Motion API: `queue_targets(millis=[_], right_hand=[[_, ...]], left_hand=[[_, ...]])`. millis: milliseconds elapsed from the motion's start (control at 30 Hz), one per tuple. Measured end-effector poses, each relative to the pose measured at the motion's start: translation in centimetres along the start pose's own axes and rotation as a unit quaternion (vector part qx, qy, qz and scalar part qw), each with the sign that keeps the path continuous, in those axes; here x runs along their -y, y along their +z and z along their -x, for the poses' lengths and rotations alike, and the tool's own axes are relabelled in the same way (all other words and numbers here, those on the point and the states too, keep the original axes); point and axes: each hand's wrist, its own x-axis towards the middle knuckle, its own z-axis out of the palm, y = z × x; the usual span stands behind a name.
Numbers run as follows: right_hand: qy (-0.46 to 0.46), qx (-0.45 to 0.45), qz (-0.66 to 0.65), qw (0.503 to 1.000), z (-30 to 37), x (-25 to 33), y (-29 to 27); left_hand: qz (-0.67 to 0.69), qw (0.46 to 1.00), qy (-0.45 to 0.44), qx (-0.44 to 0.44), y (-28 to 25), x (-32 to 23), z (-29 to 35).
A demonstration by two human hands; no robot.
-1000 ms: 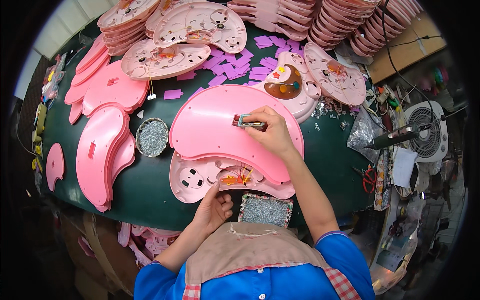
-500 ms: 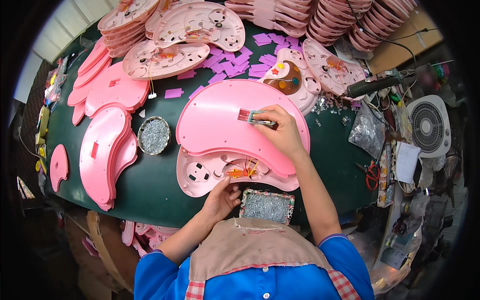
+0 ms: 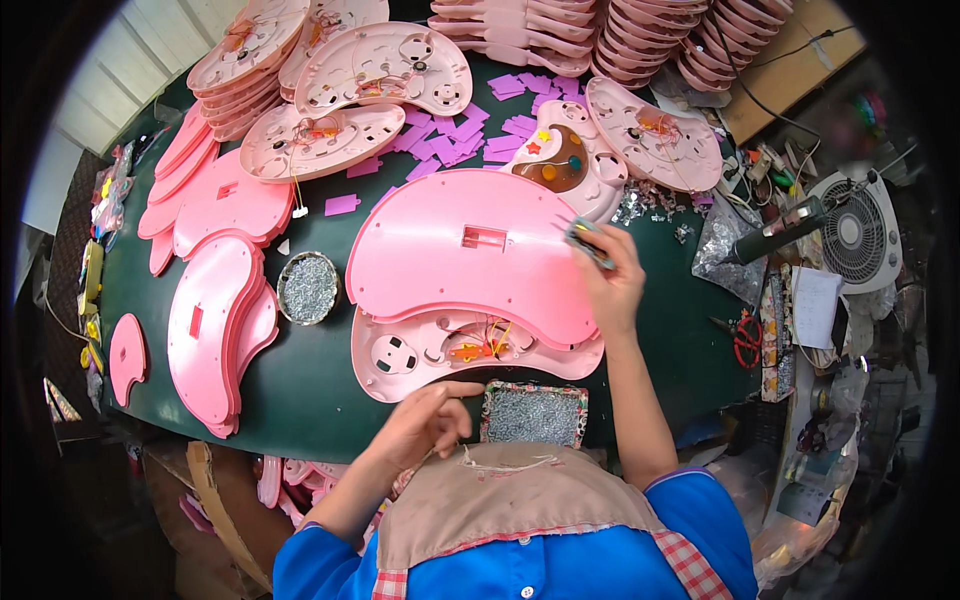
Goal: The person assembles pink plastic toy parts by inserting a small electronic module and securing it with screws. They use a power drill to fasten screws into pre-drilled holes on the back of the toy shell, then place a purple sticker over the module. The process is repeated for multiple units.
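Note:
My right hand [image 3: 615, 270] grips tweezers [image 3: 588, 245], a dark teal-wrapped tool with two thin metal tips. It hovers over the right end of a curved pink panel [image 3: 420, 245] that has a rectangular slot. Beneath the panel, partly covered, lies a paler pink shell [image 3: 385, 378] with wires and an orange-yellow part [image 3: 468, 352]. Beside a patterned rectangular tray [image 3: 487, 418] of small metal screws [image 3: 535, 412], my left hand [image 3: 425, 425] is open, index finger stretched toward the tray's rim and the other fingers curled.
A round bowl [image 3: 283, 305] of screws stands left of the panel, near stacked pink panels [image 3: 205, 350]. Wired shells [image 3: 385, 75] and purple cards [image 3: 450, 140] lie at the back. At right are a green-handled power tool [image 3: 775, 232], red scissors [image 3: 746, 342] and a fan [image 3: 850, 235].
My right hand has lifted the tweezers from the panel's slot and moved them right. My left hand has drawn back from the shell's front edge toward me. The power tool has swung lower.

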Motion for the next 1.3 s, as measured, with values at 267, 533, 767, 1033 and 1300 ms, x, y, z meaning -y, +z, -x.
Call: queue_targets(millis=[267,533,767,1033,1300], right_hand=[[0.063,0.081,0.341,0.934,4.0,-2.3,-4.7],[0.041,0.069,0.142,0.987,9.8,1.2,-3.9],[0.033,0.196,0.32,0.926,-1.0,-0.1,-0.5],[0.043,0.28,0.348,0.894,-5.9,-2.4,3.8],[-0.114,0.262,0.412,0.865,-18.3,-7.4,13.1]], left_hand=[[-0.623,0.57,0.363,-0.394,-8.1,-12.6,-7.6],[-0.675,0.495,0.288,-0.464,-4.2,-3.1,-2.5],[-0.686,0.495,0.321,-0.427,-5.9,-6.4,-6.0],[-0.739,0.486,0.315,-0.344,-3.6,-12.7,-15.0],[-0.75,0.489,0.301,-0.327,-1.5,-11.8,-13.7]])
